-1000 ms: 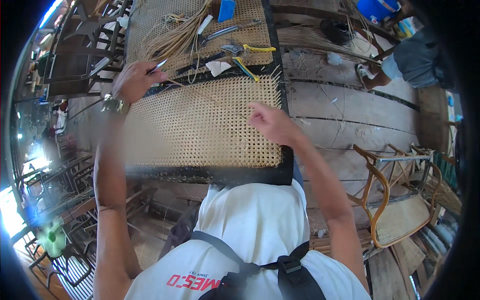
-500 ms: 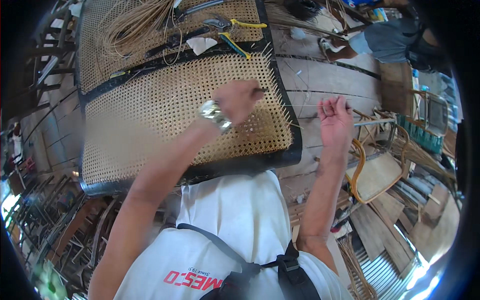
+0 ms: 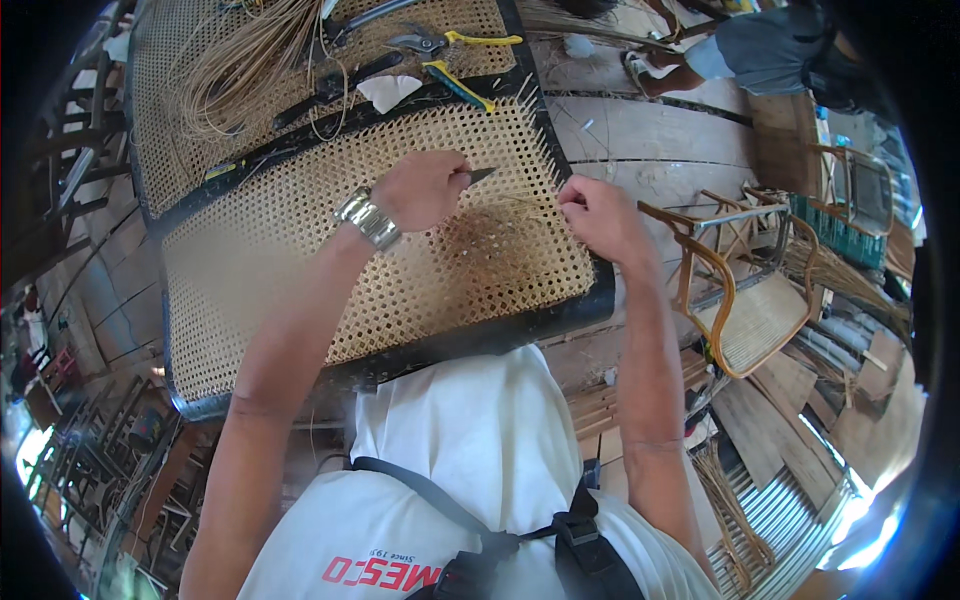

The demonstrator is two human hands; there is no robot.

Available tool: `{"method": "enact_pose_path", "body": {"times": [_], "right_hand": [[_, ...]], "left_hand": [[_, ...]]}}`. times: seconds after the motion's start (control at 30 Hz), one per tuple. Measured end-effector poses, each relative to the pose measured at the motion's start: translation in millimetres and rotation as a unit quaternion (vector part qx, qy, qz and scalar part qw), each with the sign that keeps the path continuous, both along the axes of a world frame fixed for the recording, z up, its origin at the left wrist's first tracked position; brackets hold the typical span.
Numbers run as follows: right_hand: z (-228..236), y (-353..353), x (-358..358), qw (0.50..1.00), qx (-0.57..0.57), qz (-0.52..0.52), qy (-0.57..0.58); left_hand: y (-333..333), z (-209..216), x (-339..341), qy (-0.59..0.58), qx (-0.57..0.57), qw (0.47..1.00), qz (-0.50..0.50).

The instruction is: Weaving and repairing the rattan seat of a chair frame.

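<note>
Across the work surface lies a woven cane panel [image 3: 330, 245] with open holes and loose strand ends along its right edge. My left hand [image 3: 425, 190], a metal watch [image 3: 368, 218] at its wrist, is closed round a small knife [image 3: 483, 175] whose dark pointed blade sticks out to the right, over the panel. At the panel's right edge, my right hand [image 3: 603, 215] is closed with fingertips pinched beside the strand ends; whatever lies between them is hidden. Cane scraps [image 3: 490, 240] are scattered on the weave below the knife.
Beyond the dark strip lie yellow-handled pruning shears [image 3: 455, 60], a white scrap [image 3: 389, 92] and a coil of cane strands [image 3: 235, 75]. A bentwood chair [image 3: 745, 320] stands right on the plank floor, near a person's legs [image 3: 700, 68]. Stacked chair frames [image 3: 90, 440] fill the left.
My right hand has come left from beyond the panel, where a thin strand was stretched to it, to the panel's edge. My left hand has shifted left with the knife.
</note>
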State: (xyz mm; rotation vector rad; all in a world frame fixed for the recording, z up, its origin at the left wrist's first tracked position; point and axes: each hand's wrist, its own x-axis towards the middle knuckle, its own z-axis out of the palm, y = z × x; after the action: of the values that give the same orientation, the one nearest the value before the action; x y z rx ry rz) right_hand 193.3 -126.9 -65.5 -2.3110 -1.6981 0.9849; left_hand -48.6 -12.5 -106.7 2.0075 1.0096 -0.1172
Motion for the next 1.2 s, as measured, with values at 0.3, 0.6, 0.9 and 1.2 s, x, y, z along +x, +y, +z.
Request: {"method": "enact_pose_path", "body": {"times": [0.3, 0.6, 0.9, 1.2], "right_hand": [[5.4, 6.8, 0.1, 0.998, -0.066, 0.009, -0.01], [-9.1, 21.8, -37.0, 0.98, -0.029, 0.126, -0.153], [-3.5, 1.7, -8.3, 0.999, -0.019, -0.006, 0.033], [-6.0, 5.4, -12.3, 0.999, 0.037, -0.001, 0.009]], "left_hand": [[-11.1, -3.9, 45.0, 0.075, 0.041, 0.996, 0.022], [13.1, -11.2, 66.1, 0.151, -0.009, 0.985, -0.082], [-5.5, 15.7, 22.6, 0.08, -0.035, 0.983, -0.161], [-7.2, 63.5, 60.7, 0.161, 0.131, 0.941, -0.268]]}}
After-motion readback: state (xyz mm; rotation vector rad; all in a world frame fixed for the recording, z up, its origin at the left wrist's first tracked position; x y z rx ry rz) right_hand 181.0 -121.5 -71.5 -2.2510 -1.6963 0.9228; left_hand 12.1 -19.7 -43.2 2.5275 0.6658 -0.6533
